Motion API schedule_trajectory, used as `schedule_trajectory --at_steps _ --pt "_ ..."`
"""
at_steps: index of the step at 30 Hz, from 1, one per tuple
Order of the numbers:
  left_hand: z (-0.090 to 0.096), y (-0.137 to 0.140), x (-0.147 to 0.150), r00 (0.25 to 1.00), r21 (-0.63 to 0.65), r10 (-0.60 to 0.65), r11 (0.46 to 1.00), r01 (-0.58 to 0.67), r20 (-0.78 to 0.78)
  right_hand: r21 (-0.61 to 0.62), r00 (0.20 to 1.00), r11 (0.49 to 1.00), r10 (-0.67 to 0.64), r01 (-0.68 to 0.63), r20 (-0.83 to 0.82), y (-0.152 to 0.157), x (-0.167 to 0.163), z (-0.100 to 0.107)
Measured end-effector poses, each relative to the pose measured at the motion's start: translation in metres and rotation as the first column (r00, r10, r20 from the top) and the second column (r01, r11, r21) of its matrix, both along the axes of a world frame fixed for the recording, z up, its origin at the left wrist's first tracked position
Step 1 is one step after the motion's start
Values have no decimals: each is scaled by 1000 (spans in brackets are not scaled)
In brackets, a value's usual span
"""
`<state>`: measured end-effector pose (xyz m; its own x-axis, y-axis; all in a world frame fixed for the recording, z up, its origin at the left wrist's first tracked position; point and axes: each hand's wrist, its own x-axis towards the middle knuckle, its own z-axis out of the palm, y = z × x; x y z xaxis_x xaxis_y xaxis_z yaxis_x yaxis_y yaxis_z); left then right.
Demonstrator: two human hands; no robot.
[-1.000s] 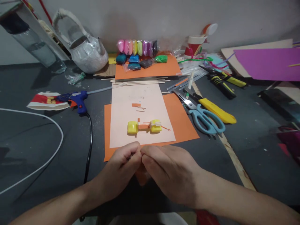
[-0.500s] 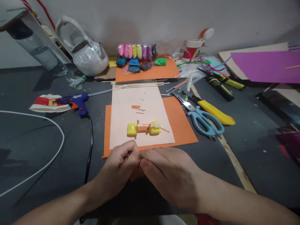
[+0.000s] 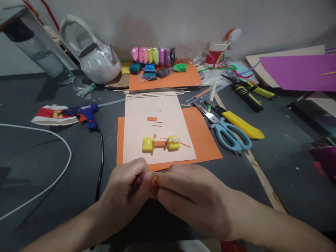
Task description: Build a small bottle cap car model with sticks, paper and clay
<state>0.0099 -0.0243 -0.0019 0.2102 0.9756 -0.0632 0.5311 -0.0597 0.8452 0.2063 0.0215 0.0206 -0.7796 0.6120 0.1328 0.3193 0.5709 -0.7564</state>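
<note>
My left hand (image 3: pixel 128 185) and my right hand (image 3: pixel 196 197) meet near the table's front edge, fingertips pinched together. Between them shows a small orange lump (image 3: pixel 154 180), which looks like clay in clear wrapping; most of it is hidden by the fingers. Just beyond the hands lies a small model with a yellow block (image 3: pixel 148 144) at its left end, an orange bar (image 3: pixel 160 143) in the middle and another yellow block (image 3: pixel 174 146) at its right. Thin sticks rest on that right block. The model lies on a pale sheet (image 3: pixel 139 108) over orange paper (image 3: pixel 207 140).
To the left lies a blue glue gun (image 3: pixel 89 113) with a black cord (image 3: pixel 101 164). Light blue scissors (image 3: pixel 231 134) and a yellow cutter (image 3: pixel 243 126) lie right. Behind stand wrapped clay packs (image 3: pixel 153 56), a grey-white pot (image 3: pixel 101 66) and a red-and-white cup (image 3: pixel 215 54).
The left hand has shifted slightly left, and the gap between the fingertips is a little wider. More of the orange lump shows between them. The model on the sheet has not moved.
</note>
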Motion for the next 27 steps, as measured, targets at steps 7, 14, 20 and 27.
schedule_trajectory --at_steps 7,14,20,27 --pt "0 -2 -9 950 78 -34 997 10 309 94 983 995 -15 33 -182 4 4 -5" --pt "-4 2 -5 873 -208 -135 944 257 468 -187 983 982 -51 18 -174 7 9 7" --pt "-3 7 3 924 -134 -154 968 211 349 -306 970 939 87 -155 -225 12 6 7" --pt "1 7 3 969 -222 -10 973 66 246 -60 970 998 -12 -3 -243 7 5 -2"
